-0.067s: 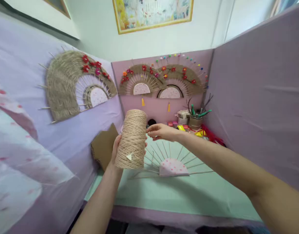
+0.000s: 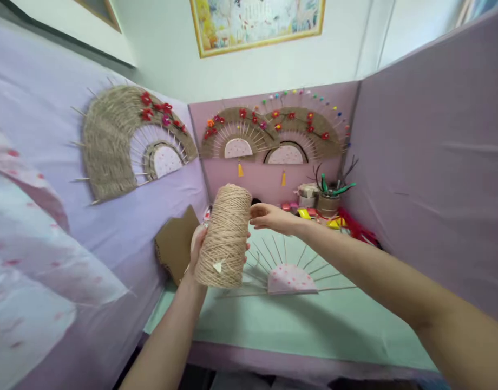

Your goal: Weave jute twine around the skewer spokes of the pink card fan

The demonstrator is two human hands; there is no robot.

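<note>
My left hand (image 2: pixel 198 246) is wrapped round a large spool of tan jute twine (image 2: pixel 227 238), its fingertips showing at the right side. The spool is held up and tilted, its top leaning right, with a small pale scrap (image 2: pixel 217 267) low on its side. Beside the spool's upper right edge is my right hand (image 2: pixel 271 218), fingers loosely bent and partly apart, with nothing visible in them. Whether its fingertips touch the twine I cannot tell. Below and to the right, a fan frame of thin sticks with a pink-dotted half-round base (image 2: pixel 292 279) lies on the table.
The pale green tabletop (image 2: pixel 314 330) has lilac cloth walls around it. Finished twine fans (image 2: pixel 111 143) with red flowers hang there. A cardboard piece (image 2: pixel 176 244) leans at left. At back right stand a pot of twigs (image 2: pixel 328 203) and red strands (image 2: pixel 358 227).
The spool has shifted slightly right and leans a little more, closing the gap to my right hand. The whole view has moved a little as well.
</note>
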